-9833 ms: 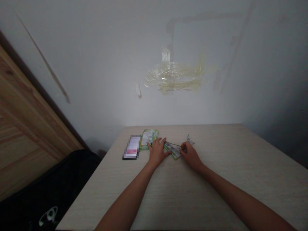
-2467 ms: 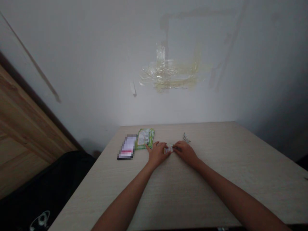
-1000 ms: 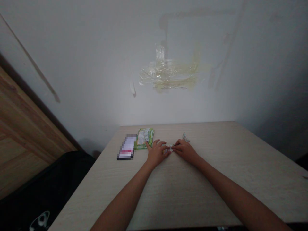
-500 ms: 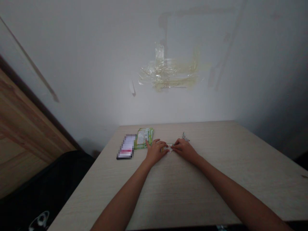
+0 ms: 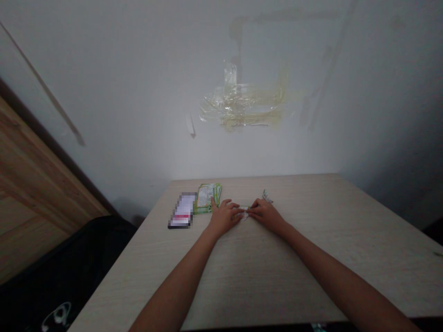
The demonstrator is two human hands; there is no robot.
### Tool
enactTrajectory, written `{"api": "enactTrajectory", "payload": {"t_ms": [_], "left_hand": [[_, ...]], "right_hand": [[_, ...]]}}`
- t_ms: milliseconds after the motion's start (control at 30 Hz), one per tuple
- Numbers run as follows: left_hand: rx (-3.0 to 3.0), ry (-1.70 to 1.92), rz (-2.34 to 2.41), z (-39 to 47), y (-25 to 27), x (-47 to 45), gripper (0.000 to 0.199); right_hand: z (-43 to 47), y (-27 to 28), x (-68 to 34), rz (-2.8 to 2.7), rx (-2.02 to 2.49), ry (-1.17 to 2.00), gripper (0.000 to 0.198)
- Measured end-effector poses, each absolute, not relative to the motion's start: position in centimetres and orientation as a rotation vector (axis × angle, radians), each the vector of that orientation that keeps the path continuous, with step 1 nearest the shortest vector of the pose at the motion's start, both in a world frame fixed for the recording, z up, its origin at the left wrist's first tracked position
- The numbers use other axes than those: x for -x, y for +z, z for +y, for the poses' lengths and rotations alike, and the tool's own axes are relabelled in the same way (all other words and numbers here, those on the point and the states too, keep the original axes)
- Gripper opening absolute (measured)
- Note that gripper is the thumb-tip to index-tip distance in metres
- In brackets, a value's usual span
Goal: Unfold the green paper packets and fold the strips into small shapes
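A small white-and-green packet (image 5: 245,214), creased and mostly covered by fingers, lies on the table between my hands. My left hand (image 5: 224,218) has its fingertips and thumb on the packet's left part, while its outer finger sticks up by the stack of packets. From the other side, my right hand (image 5: 265,216) pinches the packet's right part, with fingers bunched together. Just behind the right hand lies a small folded green-and-white piece (image 5: 267,197). A stack of flat green packets (image 5: 206,197) with white label panels rests beyond my left hand.
Left of the stack lies a phone (image 5: 182,212) with a blurred-out screen. The pale wooden table (image 5: 249,276) meets a wall (image 5: 145,92) with clear tape (image 5: 245,103) stuck on it. At the left are a dark bag-like item (image 5: 76,258) and a wooden panel (image 5: 31,184).
The fingers have shifted slightly on the packet, which looks more folded between them. Both arms are in nearly the same place.
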State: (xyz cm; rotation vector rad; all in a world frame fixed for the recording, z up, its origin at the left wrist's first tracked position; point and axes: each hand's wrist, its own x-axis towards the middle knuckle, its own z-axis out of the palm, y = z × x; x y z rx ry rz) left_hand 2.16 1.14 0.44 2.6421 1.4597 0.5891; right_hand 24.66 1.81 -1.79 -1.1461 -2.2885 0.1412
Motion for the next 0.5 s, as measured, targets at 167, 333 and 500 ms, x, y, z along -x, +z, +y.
{"api": "enactTrajectory", "payload": {"t_ms": [167, 333, 500], "left_hand": [[-2.658, 0.582, 1.457, 1.19, 0.43, -2.13, 0.025], [-2.695, 0.634, 1.412, 1.35, 0.11, -2.02, 0.024], [-2.689, 0.687, 1.422, 1.50, -0.12, -2.45, 0.020]], "right_hand": [[1.83, -1.70, -24.63, -2.288, 1.137, 0.125, 0.018], [1.89, -1.83, -24.59, -2.288, 1.136, 0.109, 0.017], [2.08, -2.24, -24.63, -2.284, 1.115, 0.133, 0.017]]}}
